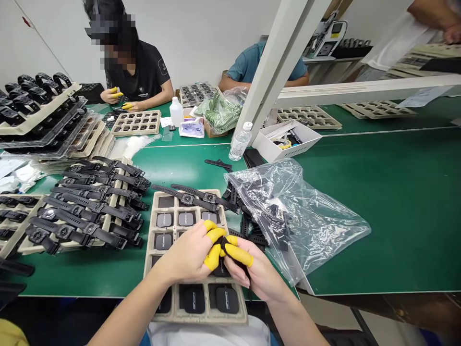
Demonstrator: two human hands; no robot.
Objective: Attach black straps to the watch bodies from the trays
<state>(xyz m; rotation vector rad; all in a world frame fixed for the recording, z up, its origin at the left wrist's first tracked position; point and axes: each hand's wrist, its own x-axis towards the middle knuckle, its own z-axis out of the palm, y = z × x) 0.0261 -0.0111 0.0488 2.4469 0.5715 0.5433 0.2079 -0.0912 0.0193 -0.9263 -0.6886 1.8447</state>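
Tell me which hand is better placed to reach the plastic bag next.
Right, I judge: the right hand is nearer the clear plastic bag; the left hand is farther off, over the tray. Both seem to pinch a small black piece, so the right would first need to let go.

Single head-worn cam: we look forward and down over the green worktable (374, 206) from its near edge. Left hand (190, 252) and right hand (257, 269) sit close in, lower middle of frame, above the compartment tray (201, 318). We see across to the seated co-worker (144, 72) and back wall (201, 38), both far off. White post (272, 67) slants through upper right.
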